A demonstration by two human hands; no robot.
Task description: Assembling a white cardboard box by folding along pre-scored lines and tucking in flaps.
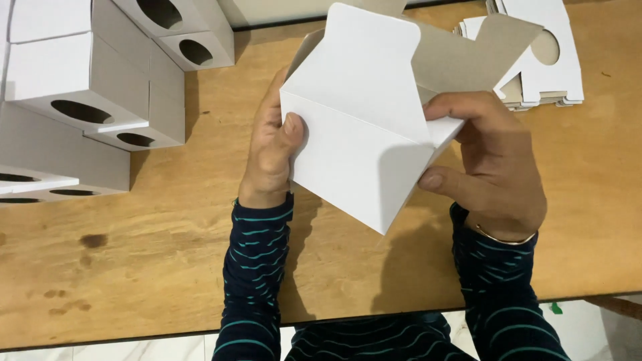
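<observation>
Above the wooden table (167, 267), left hand (271, 150) and right hand (491, 167), fingers clamped on white carton (361, 140)

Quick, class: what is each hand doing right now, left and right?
Left hand: closed on the white box, thumb on its front face.
Right hand: closed on the same box's right edge.

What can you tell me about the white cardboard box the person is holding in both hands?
The white cardboard box is a half-folded carton, smooth white outside and plain grey-brown inside. It is held tilted above the wooden table, one corner pointing down toward the person. A rounded white flap stands up at its top, and a grey flap sticks out to the right. The left hand grips its left edge, thumb on the front; the right hand pinches its right corner.
</observation>
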